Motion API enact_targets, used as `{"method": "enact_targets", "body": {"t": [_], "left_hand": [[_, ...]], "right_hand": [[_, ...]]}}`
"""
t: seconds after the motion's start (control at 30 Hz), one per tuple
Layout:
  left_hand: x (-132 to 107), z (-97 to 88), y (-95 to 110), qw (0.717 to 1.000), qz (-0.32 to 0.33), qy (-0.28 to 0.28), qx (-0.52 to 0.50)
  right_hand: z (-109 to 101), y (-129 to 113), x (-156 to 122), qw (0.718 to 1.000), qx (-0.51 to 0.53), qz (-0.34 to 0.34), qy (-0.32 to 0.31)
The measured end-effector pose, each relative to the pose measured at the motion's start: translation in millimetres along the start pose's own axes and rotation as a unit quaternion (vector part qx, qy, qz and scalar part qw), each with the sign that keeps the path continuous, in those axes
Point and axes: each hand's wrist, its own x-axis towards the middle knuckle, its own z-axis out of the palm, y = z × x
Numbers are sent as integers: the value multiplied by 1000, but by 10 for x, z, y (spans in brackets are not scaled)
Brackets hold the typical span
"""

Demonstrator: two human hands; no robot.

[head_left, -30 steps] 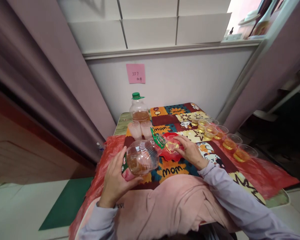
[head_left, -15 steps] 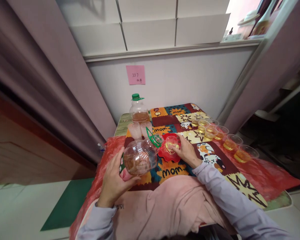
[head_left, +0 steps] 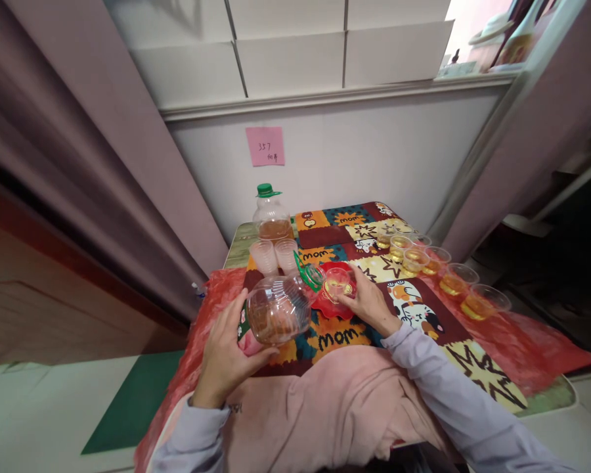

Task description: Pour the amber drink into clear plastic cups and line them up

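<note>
My left hand (head_left: 226, 348) is wrapped round the base of a clear plastic bottle (head_left: 278, 309) holding amber liquid. The bottle lies tilted almost on its side, its open mouth with a green collar and strap pointing right. My right hand (head_left: 367, 299) grips a small clear plastic cup (head_left: 337, 282) by its right side. This cup stands over a red flower-shaped dish (head_left: 342, 311), close to the bottle's mouth. Whether liquid is flowing between them I cannot make out.
A second bottle (head_left: 274, 226) with a green cap stands at the back left, behind two stacks of clear cups (head_left: 263, 256). Several cups of yellow liquid (head_left: 453, 281) line the table's right side. A patterned mat (head_left: 325, 238) and red plastic sheet (head_left: 532, 345) cover the table.
The bottle has shifted slightly to the right, its mouth now nearer the cup. My right hand keeps its place on the cup.
</note>
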Motion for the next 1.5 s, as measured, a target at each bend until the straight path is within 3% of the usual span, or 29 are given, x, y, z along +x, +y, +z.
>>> {"method": "enact_targets", "body": {"t": [0.13, 0.2, 0.27, 0.33, 0.43, 0.53, 0.63, 0.9, 0.97, 1.03, 1.1, 1.2, 1.3, 1.4, 1.5], "left_hand": [[-2, -19, 14, 1000, -9, -5, -5], [-5, -31, 19, 1000, -17, -3, -10], [-6, -38, 21, 999, -28, 2, -17], [-2, -39, 23, 999, -39, 8, -20], [8, -38, 26, 998, -55, 15, -23], [7, -39, 33, 998, -58, 19, -22], [-7, -29, 40, 998, -51, 16, -11], [-9, -15, 75, 999, -33, 0, -13], [-16, -73, 68, 997, -47, 27, -51], [-46, -126, 26, 988, -102, 92, -73], [-103, -129, -56, 964, -191, 153, -100], [-223, 10, -209, 876, -316, 242, -272], [-341, 255, -320, 817, -380, 227, -370], [-414, 453, -365, 817, -396, 203, -366], [-440, 536, -374, 833, -391, 176, -348]], "right_hand": [[-154, -191, 14, 994, 79, -25, 77], [-276, -360, 59, 983, 161, -40, 78], [-367, -544, 113, 963, 267, -49, 2], [-375, -708, 148, 921, 370, -43, -116], [-194, -874, 105, 855, 474, -5, -211], [104, -966, -44, 806, 543, 42, -233], [320, -1044, -202, 779, 575, 42, -247], [422, -1130, -282, 756, 608, 69, -232], [462, -1102, -266, 749, 619, 70, -226], [512, -1068, -253, 747, 625, 74, -214], [556, -1038, -245, 746, 628, 81, -205], [588, -1015, -243, 739, 633, 90, -212], [580, -1012, -243, 734, 637, 87, -217], [550, -1008, -246, 735, 641, 78, -206], [523, -995, -253, 737, 638, 82, -207]]}}
